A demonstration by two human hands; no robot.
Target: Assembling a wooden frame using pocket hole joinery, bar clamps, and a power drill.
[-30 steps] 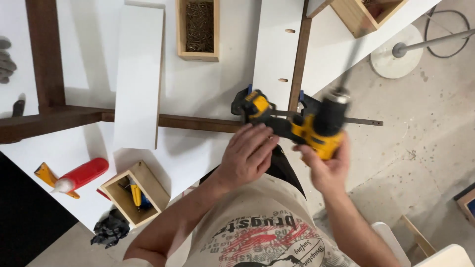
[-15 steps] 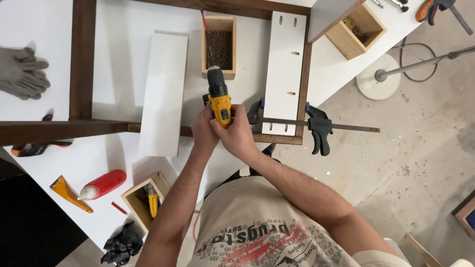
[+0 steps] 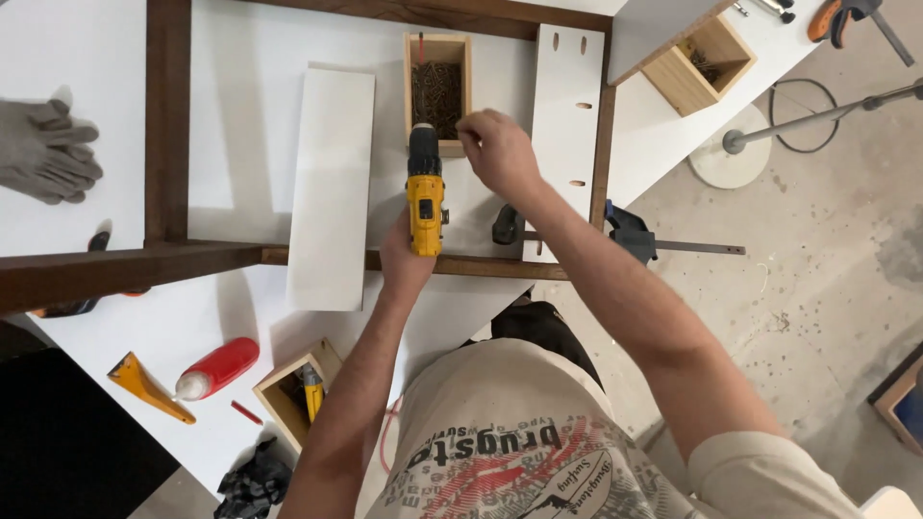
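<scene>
from up here i see grey work gloves (image 3: 43, 151) lying at the far left of the white table (image 3: 231, 317), beside the dark wooden frame (image 3: 168, 125) that runs up and across the top. lower down sit a yellow scraper (image 3: 144, 386) and a red glue bottle (image 3: 219, 367), next to a small wooden box (image 3: 286, 399) with a yellow-handled tool in it. a long white panel (image 3: 332, 187) lies flat inside the frame. my left hand (image 3: 404, 259) is wrapped around the grip of the yellow cordless drill (image 3: 425, 192) — fingers closed on it, the drill pointing away from me, over the table near the frame's front rail. just past its nose stands a wooden box of screws (image 3: 438, 82). my right hand (image 3: 498, 152) hovers at that box's near corner, fingertips pinched narrow; i cannot tell whether a screw is between them. right of it lies a white drilled board (image 3: 569, 106), and a black bar clamp (image 3: 630, 234) grips the frame's edge.
</scene>
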